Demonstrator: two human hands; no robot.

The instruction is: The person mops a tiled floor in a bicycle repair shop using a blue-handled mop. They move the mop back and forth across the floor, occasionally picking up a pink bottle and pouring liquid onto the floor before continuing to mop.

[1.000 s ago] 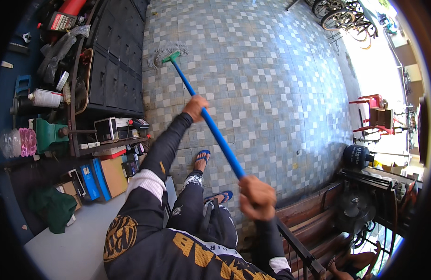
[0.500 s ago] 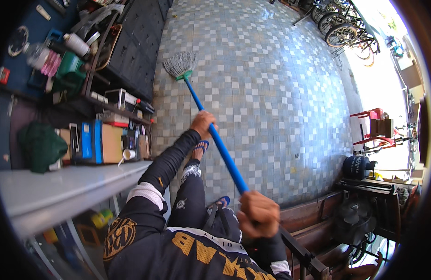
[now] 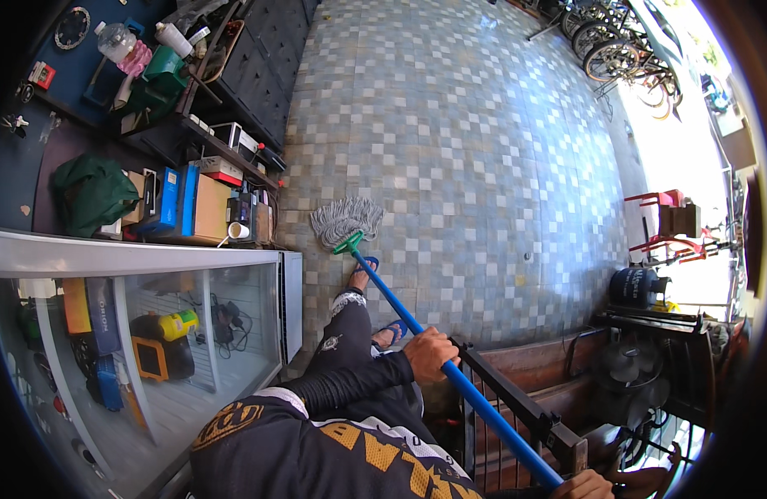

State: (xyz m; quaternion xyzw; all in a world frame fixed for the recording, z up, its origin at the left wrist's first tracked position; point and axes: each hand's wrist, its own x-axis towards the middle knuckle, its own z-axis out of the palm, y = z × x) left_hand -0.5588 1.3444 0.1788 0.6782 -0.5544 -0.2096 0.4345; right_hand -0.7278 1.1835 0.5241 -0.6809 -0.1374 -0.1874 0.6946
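A: Where is your mop head (image 3: pixel 347 218)?

B: Down on the tiled floor (image 3: pixel 483 183), grey, fanned out, just ahead of your left sandal (image 3: pixel 367 264). Green clamp (image 3: pixel 347 243) at its near side. Blue handle (image 3: pixel 392 301) slants from there toward the lower right.

A: Your hands?

B: Apart from each other, both on the blue handle. Left hand (image 3: pixel 431 355) wrapped round its middle stretch. Right hand (image 3: pixel 584 485) closed round it farther down, partly cut off by the lower edge of view.

A: How far along are you?

B: I'd judge you mid-work, mop head spread on the tiles. How much is done: cannot tell. No edge visible between tiles gone over and tiles untouched. Pale sheen toward the right may be damp or plain daylight. Broad stretch of tiles beyond the mop head; nothing marks which of them remain for you.

A: Around you?

B: Glass-fronted cabinet (image 3: pixel 109 252) close on your left, dark drawers (image 3: pixel 267 79) past it. Wooden bench (image 3: pixel 516 360) to your right, then a blue jug (image 3: pixel 633 287) and red chair (image 3: pixel 668 200). Bicycles (image 3: pixel 612 60) at the far right.
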